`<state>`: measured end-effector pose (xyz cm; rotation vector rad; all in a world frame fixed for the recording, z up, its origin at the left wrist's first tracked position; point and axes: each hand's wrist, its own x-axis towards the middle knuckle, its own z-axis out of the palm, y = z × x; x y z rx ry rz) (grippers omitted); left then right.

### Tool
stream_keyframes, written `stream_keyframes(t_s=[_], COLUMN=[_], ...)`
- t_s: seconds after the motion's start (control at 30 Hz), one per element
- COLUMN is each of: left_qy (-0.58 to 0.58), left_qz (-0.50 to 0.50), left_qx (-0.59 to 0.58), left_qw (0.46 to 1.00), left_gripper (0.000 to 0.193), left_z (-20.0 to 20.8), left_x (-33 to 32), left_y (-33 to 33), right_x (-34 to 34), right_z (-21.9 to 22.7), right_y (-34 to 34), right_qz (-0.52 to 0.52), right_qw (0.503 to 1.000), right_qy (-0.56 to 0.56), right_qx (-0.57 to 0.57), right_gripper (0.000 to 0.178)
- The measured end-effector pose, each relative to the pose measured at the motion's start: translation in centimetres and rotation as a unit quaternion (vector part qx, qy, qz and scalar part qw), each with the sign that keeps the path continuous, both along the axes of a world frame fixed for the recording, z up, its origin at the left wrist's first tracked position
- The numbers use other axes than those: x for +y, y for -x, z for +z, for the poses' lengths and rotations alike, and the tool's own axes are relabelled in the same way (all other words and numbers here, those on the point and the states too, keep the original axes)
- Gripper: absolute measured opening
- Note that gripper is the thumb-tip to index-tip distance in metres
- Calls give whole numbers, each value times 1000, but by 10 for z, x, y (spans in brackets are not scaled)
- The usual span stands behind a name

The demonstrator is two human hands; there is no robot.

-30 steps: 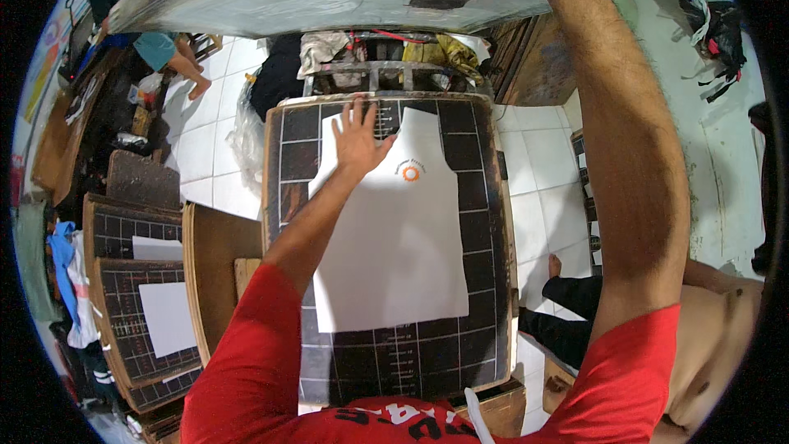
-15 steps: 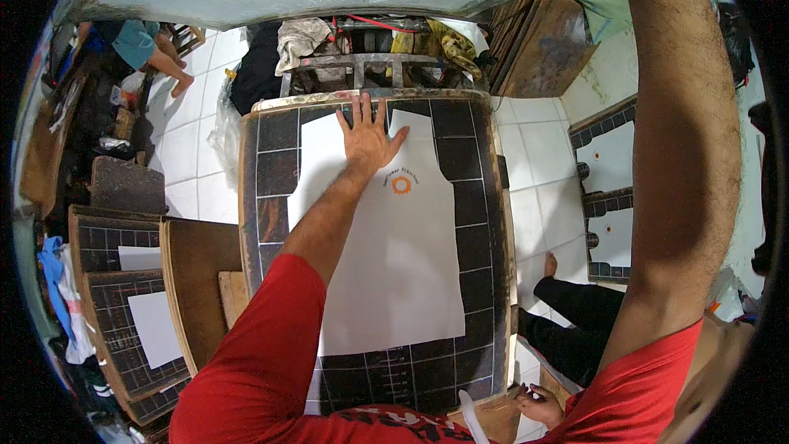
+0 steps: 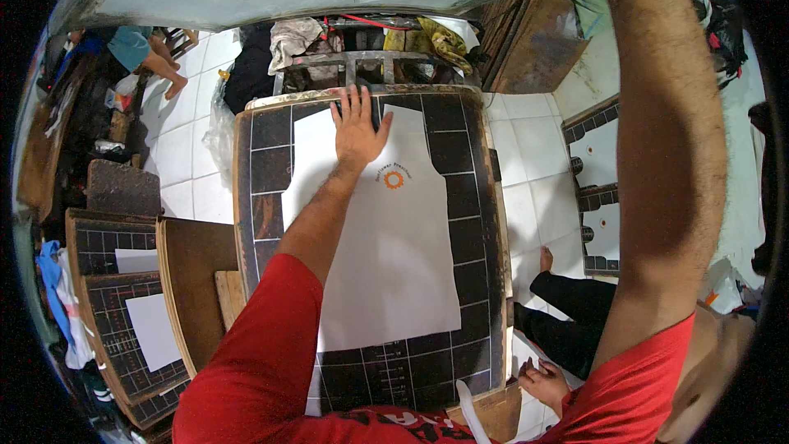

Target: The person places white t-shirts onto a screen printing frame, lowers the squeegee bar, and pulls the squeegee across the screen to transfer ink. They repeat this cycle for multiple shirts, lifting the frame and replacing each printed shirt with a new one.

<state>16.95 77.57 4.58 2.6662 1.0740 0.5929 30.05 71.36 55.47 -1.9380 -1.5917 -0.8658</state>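
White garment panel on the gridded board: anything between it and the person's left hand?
Nothing visible. The left hand lies spread over the neckline end of the white garment panel, no object showing between them. The right hand is out of view, so its path can't be judged.

That black worktop (image 3: 470,284), squared off in white, has one white cloth (image 3: 390,271) lying flat across its middle.

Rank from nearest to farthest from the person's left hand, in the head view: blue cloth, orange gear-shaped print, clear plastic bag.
1. Orange gear-shaped print: just below right of the left hand
2. Clear plastic bag: to the left
3. Blue cloth: far left, lower
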Motion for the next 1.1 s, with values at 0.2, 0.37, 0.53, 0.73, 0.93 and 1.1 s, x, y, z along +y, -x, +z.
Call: stream_keyframes(t_s=[0.2,0.37,0.53,0.73,0.93,1.1], left_qy=[190,193,411,634,344,47], left_qz=[1,16,50,300,181,14], left_qx=[-249,-451,-716,-460,-119,-12], left_qw=[950,871,562,545,913,999], left_gripper=[73,61,55,69,51,82], left_z=[21,116,181,109,60,54], left_x=[17,-40,-170,-176,-176,-180], left_y=[24,117,234,279,326,319], right_x=[-63,-106,-181,-238,-234,-213], right_z=[1,-105,-245,-368,-410,-403], right_y=[53,106,144,203,189,166], right_qz=[-77,-141,-16,36,15,18], right_qw=[927,986,995,983,969,943], right_qy=[180,-6,-24,70,164,228], right_qx=[319,91,100,168,184,242], right_gripper=[52,51,28,31,28,27])
